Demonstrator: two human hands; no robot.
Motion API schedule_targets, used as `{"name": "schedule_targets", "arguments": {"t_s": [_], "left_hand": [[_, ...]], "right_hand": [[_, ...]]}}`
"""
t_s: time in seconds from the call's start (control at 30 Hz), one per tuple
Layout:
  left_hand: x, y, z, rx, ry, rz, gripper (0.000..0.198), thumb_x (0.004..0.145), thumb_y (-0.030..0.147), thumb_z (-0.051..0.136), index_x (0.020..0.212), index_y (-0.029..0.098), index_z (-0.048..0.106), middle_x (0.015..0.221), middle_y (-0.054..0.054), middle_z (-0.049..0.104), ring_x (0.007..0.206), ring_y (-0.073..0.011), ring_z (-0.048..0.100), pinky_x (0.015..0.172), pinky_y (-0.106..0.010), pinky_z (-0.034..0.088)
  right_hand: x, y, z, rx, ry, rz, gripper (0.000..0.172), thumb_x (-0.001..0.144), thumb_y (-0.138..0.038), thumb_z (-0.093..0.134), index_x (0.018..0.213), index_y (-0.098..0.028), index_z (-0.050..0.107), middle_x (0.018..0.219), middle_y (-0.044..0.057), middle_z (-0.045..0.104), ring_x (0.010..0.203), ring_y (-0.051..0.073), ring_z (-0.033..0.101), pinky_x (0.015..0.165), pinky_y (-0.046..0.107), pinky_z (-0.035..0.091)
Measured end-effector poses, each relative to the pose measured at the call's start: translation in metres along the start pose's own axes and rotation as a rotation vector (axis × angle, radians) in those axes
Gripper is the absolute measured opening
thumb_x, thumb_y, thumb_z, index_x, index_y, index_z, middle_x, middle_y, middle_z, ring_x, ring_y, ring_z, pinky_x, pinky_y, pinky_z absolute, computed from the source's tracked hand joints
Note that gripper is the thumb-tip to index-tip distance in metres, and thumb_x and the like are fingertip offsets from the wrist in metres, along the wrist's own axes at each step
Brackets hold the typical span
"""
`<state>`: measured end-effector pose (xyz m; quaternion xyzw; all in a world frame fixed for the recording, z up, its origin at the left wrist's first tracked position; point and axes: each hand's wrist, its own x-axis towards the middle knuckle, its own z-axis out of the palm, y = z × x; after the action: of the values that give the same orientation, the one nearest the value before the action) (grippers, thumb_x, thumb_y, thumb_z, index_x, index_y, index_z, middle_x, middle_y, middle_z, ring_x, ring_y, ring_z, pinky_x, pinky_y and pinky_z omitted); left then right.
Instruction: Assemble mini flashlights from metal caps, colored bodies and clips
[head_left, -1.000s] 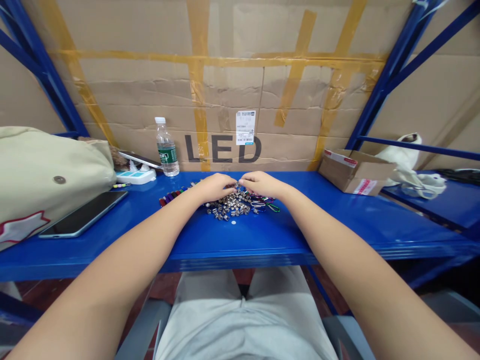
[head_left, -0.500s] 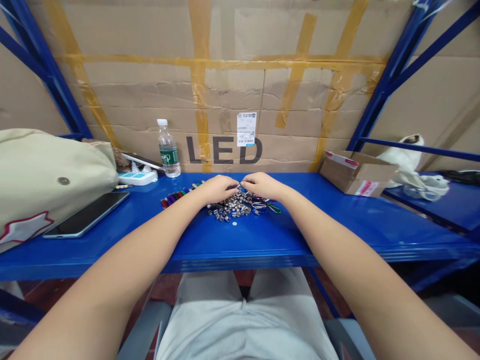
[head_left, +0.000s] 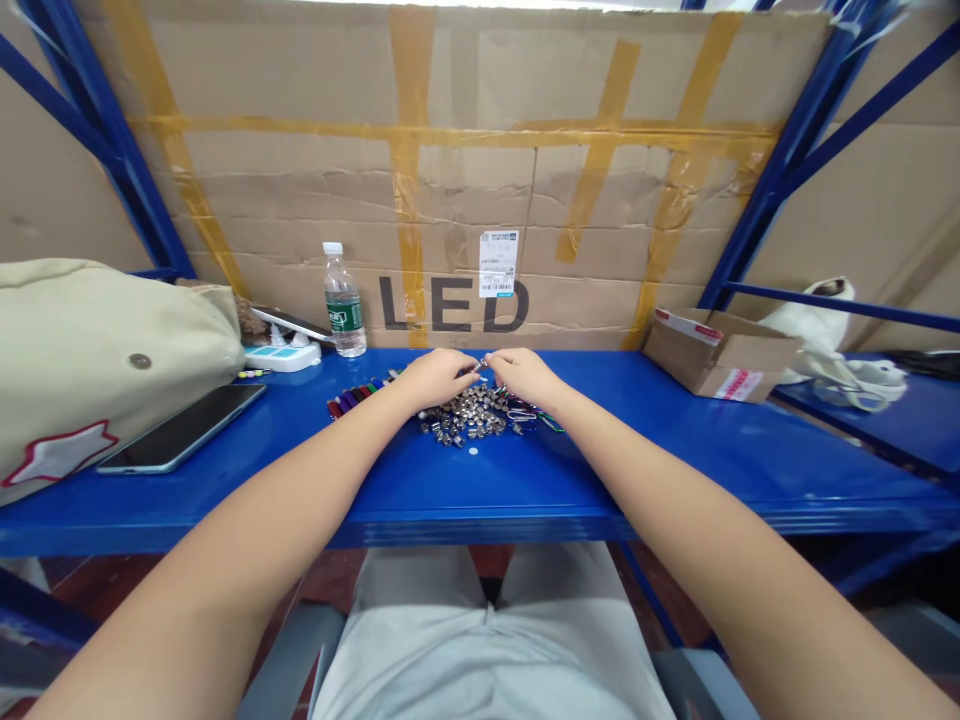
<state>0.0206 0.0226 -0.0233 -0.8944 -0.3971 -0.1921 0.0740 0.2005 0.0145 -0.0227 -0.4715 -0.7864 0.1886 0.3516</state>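
Your left hand (head_left: 439, 378) and right hand (head_left: 526, 376) are both drawn in to a narrow pinch, the fingertips (head_left: 469, 368) of each almost meeting at the top of the heap, palms down, wrists low. A tiny glint of metal shows between them, but it's too small to tell whether you're actually holding a piece or just touching it, so can't confirm a grip on either side. Right under the hands, just in front of your palms, lies a loose heap of small silver metal cylinders (head_left: 465, 422), one stray round bit (head_left: 473, 451) sitting just off its near edge. These look stiff, light one by one, smooth and probably slippery, so my call is to pinch one by its barrel with the fingertips, not rake at the heap, since they could roll. Just right of the heap, near your right hand, are tangled coloured carabiner clips (head_left: 523, 415); left of it, near your left hand, a row of coloured sticks (head_left: 364, 391), too small to identify. All of this sits on a blue steel shelf (head_left: 675, 455), with a water bottle (head_left: 344, 305) and power strip (head_left: 282, 358) behind left, a tablet (head_left: 180, 430) further left, and an open cardboard box (head_left: 718, 360) off right.
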Motion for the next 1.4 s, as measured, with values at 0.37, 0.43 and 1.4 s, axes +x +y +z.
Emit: {"name": "schedule_targets", "arguments": {"t_s": [0.37, 0.43, 1.4], "left_hand": [[0.000, 0.007, -0.006, 0.002, 0.028, -0.018, 0.029, 0.091, 0.034, 0.041, 0.096, 0.019, 0.066, 0.083, -0.006, 0.068, 0.072, -0.0193, 0.060, 0.059, -0.027, 0.037], [0.001, 0.006, -0.006, 0.006, 0.037, -0.015, 0.030, 0.091, 0.034, 0.041, 0.095, 0.018, 0.066, 0.083, -0.006, 0.068, 0.072, -0.0194, 0.060, 0.061, -0.028, 0.038], [0.002, -0.001, 0.000, -0.055, 0.045, 0.073, 0.029, 0.092, 0.028, 0.043, 0.104, 0.016, 0.066, 0.092, -0.009, 0.066, 0.088, -0.0205, 0.060, 0.078, -0.030, 0.044]], "right_hand": [[0.002, -0.001, 0.002, 0.062, 0.051, 0.016, 0.024, 0.084, -0.030, 0.049, 0.074, -0.015, 0.064, 0.062, 0.002, 0.063, 0.054, 0.013, 0.057, 0.056, 0.025, 0.042], [0.003, 0.000, 0.002, 0.069, 0.063, -0.004, 0.025, 0.085, -0.029, 0.049, 0.073, -0.015, 0.066, 0.061, 0.002, 0.064, 0.055, 0.013, 0.058, 0.057, 0.024, 0.043], [0.003, 0.013, -0.007, -0.178, -0.142, -0.186, 0.018, 0.087, -0.025, 0.044, 0.076, -0.018, 0.056, 0.067, 0.001, 0.062, 0.060, 0.012, 0.054, 0.057, 0.023, 0.037]]}}
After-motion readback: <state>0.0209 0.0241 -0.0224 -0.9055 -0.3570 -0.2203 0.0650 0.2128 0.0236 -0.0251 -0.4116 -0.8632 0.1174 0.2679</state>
